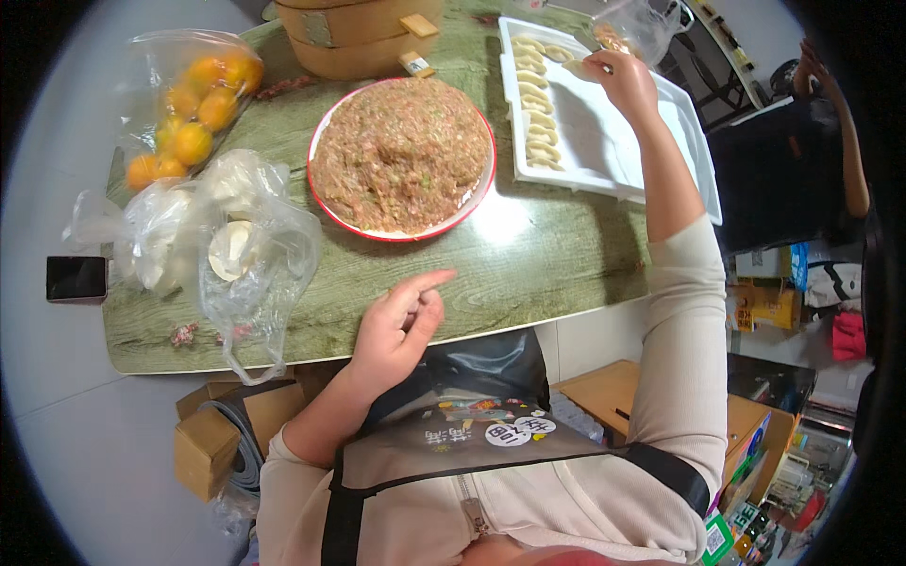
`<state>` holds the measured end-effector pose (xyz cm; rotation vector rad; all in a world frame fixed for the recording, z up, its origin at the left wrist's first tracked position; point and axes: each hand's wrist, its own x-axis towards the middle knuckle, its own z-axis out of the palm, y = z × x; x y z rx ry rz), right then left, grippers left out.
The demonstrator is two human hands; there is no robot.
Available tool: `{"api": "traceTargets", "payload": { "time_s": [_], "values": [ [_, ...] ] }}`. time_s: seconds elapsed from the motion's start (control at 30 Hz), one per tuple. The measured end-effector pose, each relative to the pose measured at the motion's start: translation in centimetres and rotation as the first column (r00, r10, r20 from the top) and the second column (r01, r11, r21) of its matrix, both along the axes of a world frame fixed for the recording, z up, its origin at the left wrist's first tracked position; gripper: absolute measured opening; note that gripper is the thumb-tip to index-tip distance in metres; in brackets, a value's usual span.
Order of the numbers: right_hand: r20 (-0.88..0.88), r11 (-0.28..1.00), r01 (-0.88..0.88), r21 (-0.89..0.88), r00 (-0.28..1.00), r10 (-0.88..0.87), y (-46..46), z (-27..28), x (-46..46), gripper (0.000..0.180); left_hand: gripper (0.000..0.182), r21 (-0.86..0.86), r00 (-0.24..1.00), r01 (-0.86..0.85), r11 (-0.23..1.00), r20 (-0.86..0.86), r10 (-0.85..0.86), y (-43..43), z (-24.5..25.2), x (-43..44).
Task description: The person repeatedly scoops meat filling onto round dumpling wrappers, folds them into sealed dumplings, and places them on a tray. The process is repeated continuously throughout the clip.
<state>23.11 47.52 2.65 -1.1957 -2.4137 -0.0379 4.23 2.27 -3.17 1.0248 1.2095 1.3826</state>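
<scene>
My right hand (623, 79) holds a pale folded dumpling (579, 69) by its end, over the upper part of a white plastic tray (616, 185). A column of dumplings (536, 95) lies along the tray's left side, with one more (558, 53) beside its top. Near the table's front edge, my left hand (403, 318) is empty, index finger extended and the others curled. Beyond it stands a red-rimmed dish (488, 185) heaped with minced filling (400, 156). Round dough wrappers (233, 250) sit in a clear plastic bag to the left.
A bag of oranges (195, 134) lies at the back left, a bamboo steamer (354, 35) behind the dish. Another plastic bag (637, 28) is beyond the tray. A black phone-like device (76, 277) lies at the table's left edge. Another person's arm (842, 134) shows at right.
</scene>
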Motion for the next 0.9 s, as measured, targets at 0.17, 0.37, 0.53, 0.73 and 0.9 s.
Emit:
{"api": "traceTargets", "payload": {
  "time_s": [0.17, 0.37, 0.53, 0.73, 0.9],
  "values": [
    [0.055, 0.994, -0.112, -0.016, 0.992, 0.113, 5.0, -1.6, -1.7, 0.022, 0.035, 0.100, 0.987, 0.016, 0.995, -0.162, 0.000, 0.3, -0.3, 0.0],
    [0.084, 0.995, -0.042, -0.089, 0.995, 0.050, 5.8, -2.6, -3.0, 0.025, 0.030, 0.012, 0.996, 0.010, 1.000, -0.085, -0.009, 0.3, 0.3, -0.2],
    [0.118, 0.994, -0.109, -0.012, 0.987, 0.110, 5.9, -3.3, -3.9, 0.023, 0.031, 0.067, 0.993, 0.014, 0.998, -0.114, -0.006, 0.1, 0.1, -0.2],
    [0.094, 0.996, -0.090, 0.019, 0.992, 0.088, 5.6, -2.4, -2.2, 0.027, 0.027, 0.317, 0.842, -0.277, 0.907, -0.374, 0.388, -1.8, 2.6, -3.5],
    [-0.240, 0.966, -0.259, -0.027, 0.939, 0.245, -7.8, 1.6, -1.5, 0.025, 0.016, 0.438, 0.185, -0.523, 0.731, -0.779, 0.599, -4.8, 5.0, -11.5]
  ]
}}
